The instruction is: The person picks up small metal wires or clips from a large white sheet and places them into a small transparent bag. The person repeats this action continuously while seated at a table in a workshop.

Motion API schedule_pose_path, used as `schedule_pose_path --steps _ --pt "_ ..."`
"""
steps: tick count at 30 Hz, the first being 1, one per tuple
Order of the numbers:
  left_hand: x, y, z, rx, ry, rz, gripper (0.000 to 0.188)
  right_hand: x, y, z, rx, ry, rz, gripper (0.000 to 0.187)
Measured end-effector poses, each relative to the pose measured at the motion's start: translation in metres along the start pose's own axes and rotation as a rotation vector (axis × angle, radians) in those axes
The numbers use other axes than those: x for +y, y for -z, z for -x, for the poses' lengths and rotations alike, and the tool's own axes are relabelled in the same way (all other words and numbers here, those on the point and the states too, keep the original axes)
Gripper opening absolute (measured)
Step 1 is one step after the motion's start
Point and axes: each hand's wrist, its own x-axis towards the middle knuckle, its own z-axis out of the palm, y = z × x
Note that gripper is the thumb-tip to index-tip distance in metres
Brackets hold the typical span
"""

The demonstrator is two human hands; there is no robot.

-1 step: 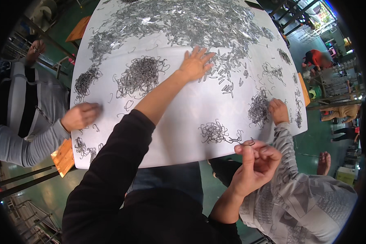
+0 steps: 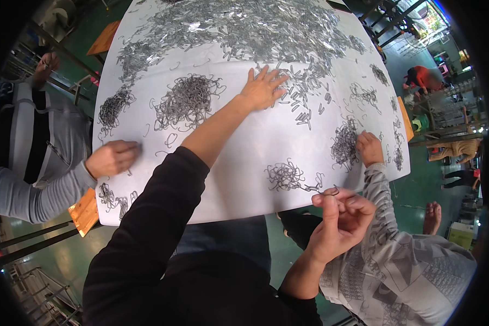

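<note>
1. All the fingers of my left hand (image 2: 262,95) are spread wide, palm-down, gripping nothing visible, beside silvery metal pieces (image 2: 244,32) on the white tabletop (image 2: 233,157);
2. my right hand (image 2: 339,220) pinches a dark wire hook (image 2: 334,191) between thumb and forefinger, just right of a small hook heap (image 2: 284,176).

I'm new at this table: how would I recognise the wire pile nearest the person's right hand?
Start at the white table and go to its near edge. Just beyond and left of the right hand lies a roundish pile of dark, bent wires. Unlike the other wire piles, it has a few wires trailing from its right side toward that hand.
</note>
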Motion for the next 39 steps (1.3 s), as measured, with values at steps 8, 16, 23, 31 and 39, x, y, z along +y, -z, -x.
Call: schedule_pose_path --steps 8,16,23,31,39 --pt "0.024 0.031 0.155 -0.106 -0.235 -0.065 0.049 -0.011 0.009 0.024 0.009 -0.036 -0.039 0.034" --pt "0.024 0.061 0.164 0.191 0.017 0.391 0.025 -0.022 0.018 0.053 -0.073 -0.002 -0.078 0.034" --pt "0.029 0.068 0.142 -0.087 -0.058 0.452 0.015 -0.034 0.024 0.085 -0.074 -0.012 -0.106 0.033" --pt "0.013 0.073 0.114 -0.409 -0.434 0.333 0.011 -0.022 0.032 0.117 -0.165 -0.024 0.004 0.029" --pt "0.015 0.067 0.130 -0.156 -0.638 -0.010 0.017 0.005 0.033 0.146 -0.220 -0.076 -0.010 0.024"
